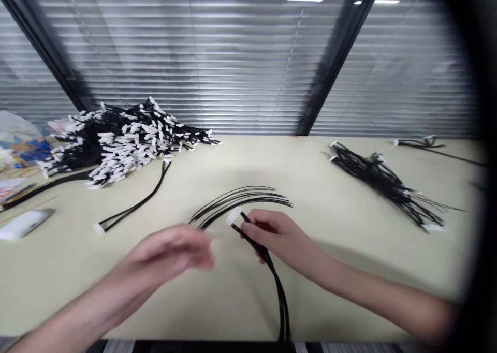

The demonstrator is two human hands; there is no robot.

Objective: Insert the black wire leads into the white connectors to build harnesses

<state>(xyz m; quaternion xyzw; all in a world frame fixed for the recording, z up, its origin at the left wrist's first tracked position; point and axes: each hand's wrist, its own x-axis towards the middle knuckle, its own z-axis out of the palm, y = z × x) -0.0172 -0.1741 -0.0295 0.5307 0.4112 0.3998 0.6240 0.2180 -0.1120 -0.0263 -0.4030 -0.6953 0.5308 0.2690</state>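
Observation:
Pinched in my right hand (272,231) is a black wire harness (275,273) with a white connector (234,216) at its upper end. Its wires hang down past the front edge of the table. My left hand (176,247) is smeared by motion, just left of the connector and apart from it; its fingers cannot be made out clearly. Behind both hands, several loose black wires (236,200) lie in a curve on the table, their left ends partly behind my left hand.
On the left, a large pile of black harnesses with white connectors (132,141) stands near one single harness (135,206) and a white rounded object (24,223). A bundle of black harnesses (376,179) lies on the right. Window blinds (240,73) rise behind the table (248,161).

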